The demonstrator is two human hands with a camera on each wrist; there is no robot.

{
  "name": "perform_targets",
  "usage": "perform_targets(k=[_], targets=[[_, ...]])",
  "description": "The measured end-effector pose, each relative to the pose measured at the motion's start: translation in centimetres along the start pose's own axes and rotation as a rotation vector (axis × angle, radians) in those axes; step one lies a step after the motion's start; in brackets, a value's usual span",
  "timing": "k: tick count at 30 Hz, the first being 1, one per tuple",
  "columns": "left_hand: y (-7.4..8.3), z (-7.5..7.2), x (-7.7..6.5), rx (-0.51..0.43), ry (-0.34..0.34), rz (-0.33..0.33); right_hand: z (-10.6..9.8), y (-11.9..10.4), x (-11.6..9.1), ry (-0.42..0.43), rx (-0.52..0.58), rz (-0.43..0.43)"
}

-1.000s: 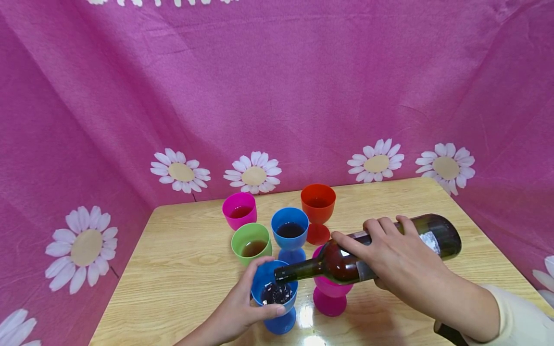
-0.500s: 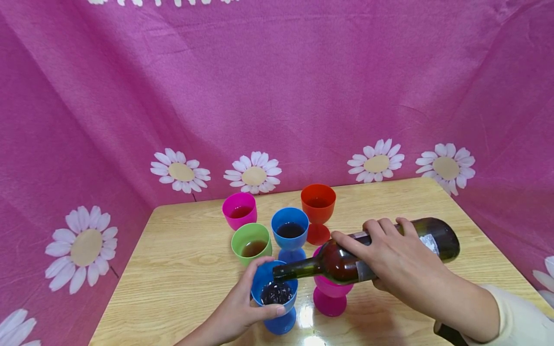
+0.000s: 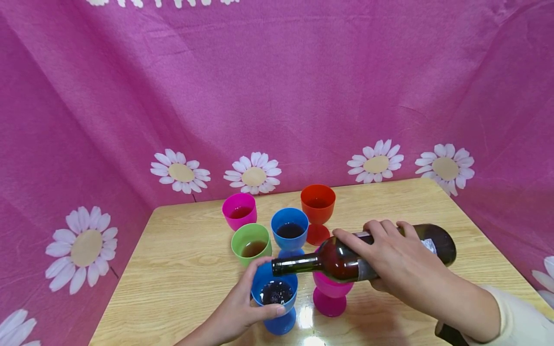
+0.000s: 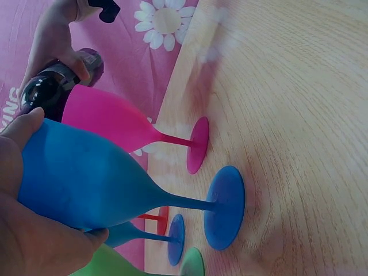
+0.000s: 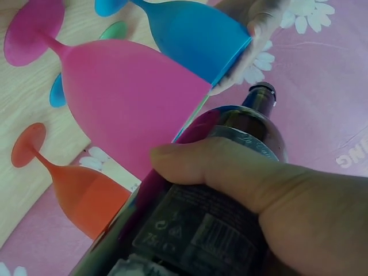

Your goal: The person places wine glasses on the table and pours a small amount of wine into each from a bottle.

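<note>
My left hand (image 3: 242, 305) grips the bowl of a blue goblet (image 3: 280, 323) at the table's front, thumb and fingers around it near the rim. Dark liquid with bubbles lies in that goblet. In the left wrist view its foot (image 4: 224, 208) stands on the wood. My right hand (image 3: 400, 254) holds a dark green wine bottle (image 3: 342, 259) nearly level from above, its mouth over the blue goblet's far rim. No stream shows between mouth and liquid. In the right wrist view the thumb (image 5: 213, 172) lies across the bottle's label. A pink goblet (image 3: 330, 302) stands partly hidden under the bottle.
Behind stand a second blue goblet (image 3: 290, 223), a green goblet (image 3: 251, 235), a pink one (image 3: 239, 204) and a red one (image 3: 318, 199), each with some liquid inside. The wooden table (image 3: 186, 269) meets a pink flowered cloth (image 3: 277, 96) at the back and sides.
The bottle has tipped back toward level: its neck has risen and its base dropped. The liquid's churned surface in the held goblet has calmed. The left hand has stayed in place.
</note>
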State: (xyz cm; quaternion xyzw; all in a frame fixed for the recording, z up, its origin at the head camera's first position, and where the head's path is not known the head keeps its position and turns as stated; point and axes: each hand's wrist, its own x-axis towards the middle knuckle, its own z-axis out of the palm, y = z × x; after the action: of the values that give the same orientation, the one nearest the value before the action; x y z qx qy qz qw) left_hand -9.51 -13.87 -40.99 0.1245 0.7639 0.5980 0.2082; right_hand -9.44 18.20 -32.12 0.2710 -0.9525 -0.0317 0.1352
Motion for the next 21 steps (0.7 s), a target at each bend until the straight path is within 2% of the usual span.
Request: perform_targets(k=[10,21], targets=[[0.1,0.0,0.1,0.021,0.019,-0.051,0.6,0.5,-0.3,0.057,0.121,0.028],[0.0,0.0,0.1,0.016,0.022,-0.062,1.7,1.4,-0.8,0.134,0.217,0.056]])
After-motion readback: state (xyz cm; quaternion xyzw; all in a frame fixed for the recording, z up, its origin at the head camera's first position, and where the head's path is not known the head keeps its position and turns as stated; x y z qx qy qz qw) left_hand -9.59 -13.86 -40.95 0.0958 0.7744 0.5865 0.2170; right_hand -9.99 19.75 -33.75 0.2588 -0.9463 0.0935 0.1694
